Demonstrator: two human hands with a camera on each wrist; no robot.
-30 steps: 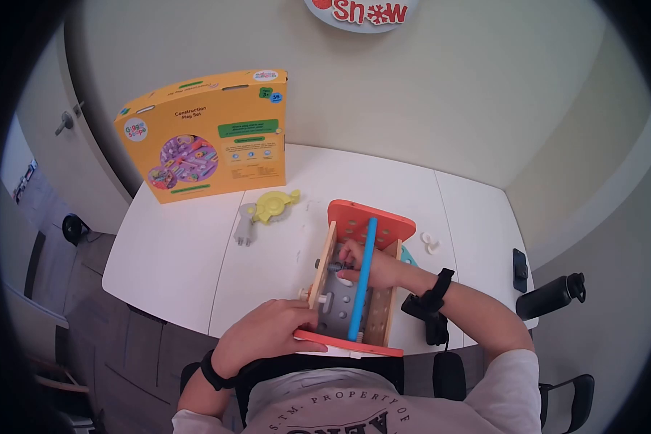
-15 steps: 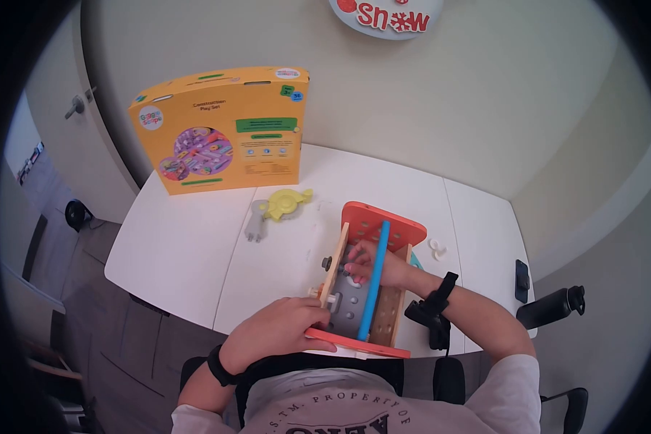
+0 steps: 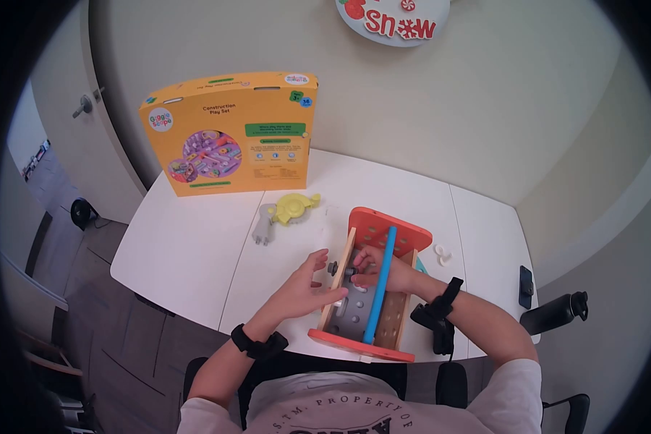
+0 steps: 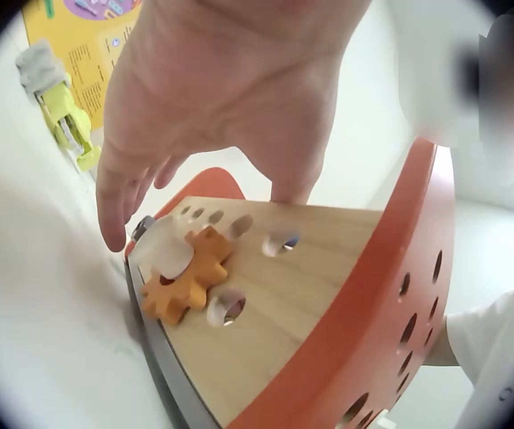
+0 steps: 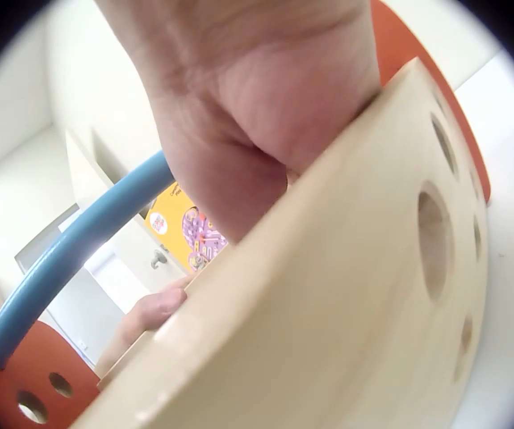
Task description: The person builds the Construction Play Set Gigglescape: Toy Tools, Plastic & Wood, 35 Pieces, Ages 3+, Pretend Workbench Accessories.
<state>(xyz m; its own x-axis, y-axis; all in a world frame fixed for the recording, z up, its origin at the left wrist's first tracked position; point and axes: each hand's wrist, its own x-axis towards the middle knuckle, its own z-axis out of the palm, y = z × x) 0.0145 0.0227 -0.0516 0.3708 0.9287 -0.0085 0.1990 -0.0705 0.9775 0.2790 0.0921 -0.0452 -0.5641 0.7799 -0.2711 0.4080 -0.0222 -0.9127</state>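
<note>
Head view: toy toolbox seen on white table, close to the person; yellow box placed farther back. Right hand is passed under blue handle into the toolbox, fingers curled beside a dark grey piece; whether that is gripped cannot be told. Left hand is held at the outer left wooden side, fingers spread, nothing grasped.

Left wrist view: fingers are extended, thumb tip seen at the panel's upper edge. Orange gear, overlapped by a white piece, is set against the panel.

Right wrist view: right fingertips are hidden behind the right wooden side.
</note>
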